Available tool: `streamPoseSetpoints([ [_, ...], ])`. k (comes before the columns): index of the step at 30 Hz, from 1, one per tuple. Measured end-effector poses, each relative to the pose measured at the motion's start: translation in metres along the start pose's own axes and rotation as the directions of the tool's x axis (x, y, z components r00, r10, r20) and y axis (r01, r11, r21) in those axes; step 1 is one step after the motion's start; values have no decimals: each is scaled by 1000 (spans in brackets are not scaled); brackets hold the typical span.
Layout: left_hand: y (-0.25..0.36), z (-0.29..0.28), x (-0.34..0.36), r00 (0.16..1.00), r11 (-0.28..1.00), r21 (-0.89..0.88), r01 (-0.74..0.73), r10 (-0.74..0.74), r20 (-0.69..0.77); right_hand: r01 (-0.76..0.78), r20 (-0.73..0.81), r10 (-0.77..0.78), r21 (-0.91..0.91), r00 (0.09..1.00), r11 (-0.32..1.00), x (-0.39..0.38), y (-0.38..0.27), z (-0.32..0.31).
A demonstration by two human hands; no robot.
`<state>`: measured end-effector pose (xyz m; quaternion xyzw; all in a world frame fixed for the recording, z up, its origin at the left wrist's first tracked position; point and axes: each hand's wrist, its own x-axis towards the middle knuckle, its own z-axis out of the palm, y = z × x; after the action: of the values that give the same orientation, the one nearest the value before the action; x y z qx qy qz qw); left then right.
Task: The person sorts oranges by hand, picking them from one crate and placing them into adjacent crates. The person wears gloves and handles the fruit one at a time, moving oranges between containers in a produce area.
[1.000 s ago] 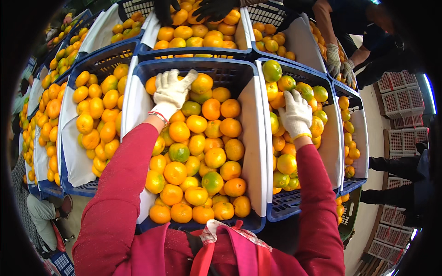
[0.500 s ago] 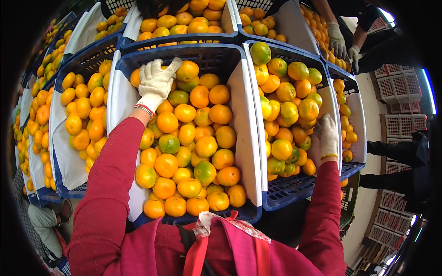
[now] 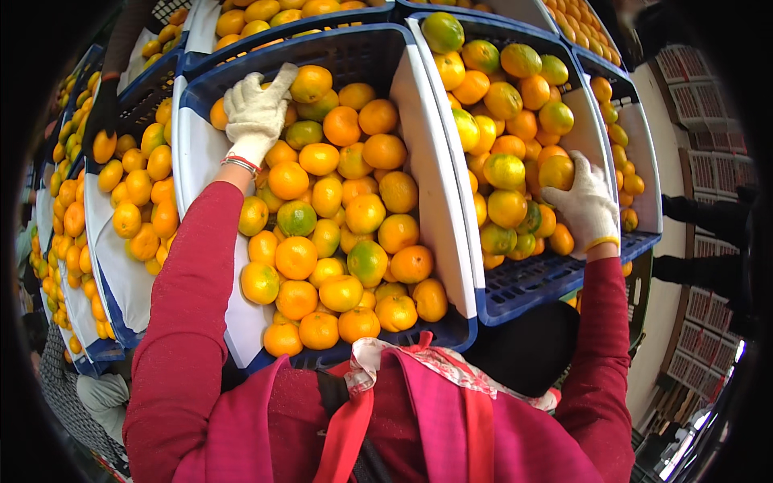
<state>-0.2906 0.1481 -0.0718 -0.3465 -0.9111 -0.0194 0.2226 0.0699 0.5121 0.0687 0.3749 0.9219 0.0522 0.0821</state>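
Observation:
My left hand (image 3: pixel 256 113), in a white glove with its thumb and fingers apart, rests at the upper left of the middle blue crate (image 3: pixel 282 39), against mandarins (image 3: pixel 341 125) that are orange with some greenish ones. The crate has a white lining along its sides. In the right crate (image 3: pixel 515 310), my gloved right hand (image 3: pixel 588 201) curls round an orange mandarin (image 3: pixel 556 172) by the white side lining, its thumb low and fingers partly behind the fruit.
More fruit crates (image 3: pixel 117 318) surround these two. A co-worker's dark-gloved hand (image 3: pixel 101 117) reaches into the left crate; another person's dark legs (image 3: pixel 692 209) are at the right. Stacks of pale crates (image 3: pixel 713 169) line the right. A black round surface (image 3: pixel 523 346) shows below the right crate.
My right hand has moved from atop the fruit down to the right side, now round a mandarin. My left hand stays in place. The view has shifted, and a dark-gloved hand appears at left.

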Motion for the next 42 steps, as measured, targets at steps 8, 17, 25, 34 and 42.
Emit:
streamPoseSetpoints([
  [8,2,-1,2,999,999,-1,37,-37,30,50,399,-24,-56,917,997,-35,-61,28],
  [17,9,-5,5,962,978,-86,190,-167,218,20,-46,-2,396,999,918,-45,-57,6],
  [25,3,-8,-5,979,957,-228,181,-153,133,80,167,-397,841,902,535,12,-246,-67],
  [34,16,-8,-4,980,934,-312,177,-196,-32,-295,379,-343,915,859,274,164,-287,113],
  [42,22,-9,0,973,941,-290,173,-209,-95,156,148,-243,441,959,884,109,-306,44],
])
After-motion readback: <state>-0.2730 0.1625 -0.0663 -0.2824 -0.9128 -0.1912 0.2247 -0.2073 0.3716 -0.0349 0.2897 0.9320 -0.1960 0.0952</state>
